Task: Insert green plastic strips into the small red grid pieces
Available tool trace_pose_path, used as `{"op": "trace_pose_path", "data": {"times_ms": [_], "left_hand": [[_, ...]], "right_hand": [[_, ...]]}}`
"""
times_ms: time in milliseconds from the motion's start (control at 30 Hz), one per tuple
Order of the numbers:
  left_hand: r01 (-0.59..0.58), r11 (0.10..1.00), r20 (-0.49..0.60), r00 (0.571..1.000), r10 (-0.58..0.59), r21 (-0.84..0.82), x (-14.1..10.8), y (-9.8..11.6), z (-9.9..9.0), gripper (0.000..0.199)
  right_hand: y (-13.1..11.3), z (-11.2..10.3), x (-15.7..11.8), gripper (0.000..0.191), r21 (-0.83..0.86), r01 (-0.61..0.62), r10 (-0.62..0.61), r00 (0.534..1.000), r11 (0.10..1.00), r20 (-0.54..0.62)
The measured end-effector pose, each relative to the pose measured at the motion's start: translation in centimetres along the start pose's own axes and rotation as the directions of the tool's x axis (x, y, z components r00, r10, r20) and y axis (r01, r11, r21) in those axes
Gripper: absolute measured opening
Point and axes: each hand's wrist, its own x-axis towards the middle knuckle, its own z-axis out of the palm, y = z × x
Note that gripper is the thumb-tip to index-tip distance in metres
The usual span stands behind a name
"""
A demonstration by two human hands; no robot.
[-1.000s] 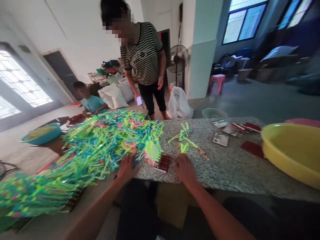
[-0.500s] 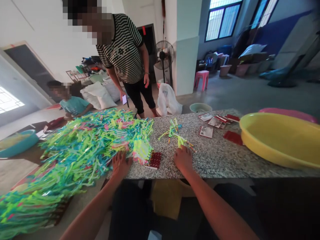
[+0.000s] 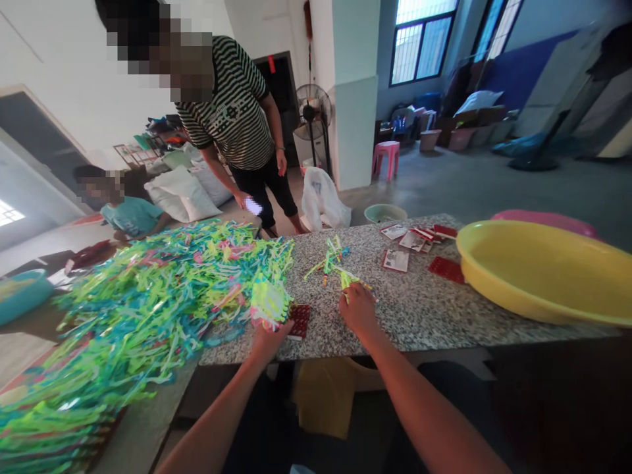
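- Since a moment ago, the left hand point(image 3: 266, 337) has moved from the strip pile point(image 3: 148, 309) to the filled red card point(image 3: 276, 306), its grip closed on it.
- Right hand point(image 3: 356, 308) pinches loose neon strips point(image 3: 333, 262) on the granite tabletop point(image 3: 419, 309).

On the granite desk point(image 3: 424, 309), the left hand point(image 3: 269, 336) grips a red card point(image 3: 298, 320) loaded with neon strips; the right hand point(image 3: 358, 308) touches loose strips point(image 3: 332, 258).
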Motion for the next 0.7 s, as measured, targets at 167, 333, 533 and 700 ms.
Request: {"op": "trace_pose_path", "data": {"times_ms": [167,333,533,700], "left_hand": [[-0.12,0.991,-0.013,0.993,0.121,0.064,0.6,-0.9,0.9,0.034],[-0.169,0.976,0.001,0.985,0.171,0.137,0.3,-2.0,1.5,0.036],[-0.283,0.945,0.044,0.959,0.28,0.165,0.5,-2.4,1.6,0.032],[-0.278,0.947,0.06,0.96,0.272,0.158,0.5,-2.5,1.7,0.026]], "right_hand": [[2.0,-0.4,5.6,0.026,-0.027,-0.095,0.097,0.994,0.995,0.054],[1.9,1.1,14.2,0.032,-0.145,-0.202,0.23,0.949,0.969,0.214],[0.7,4.3,19.5,0.04,-0.222,-0.274,0.332,0.897,0.936,0.292],[0.1,5.1,19.5,0.039,-0.223,-0.265,0.331,0.873,0.938,0.357]]}}
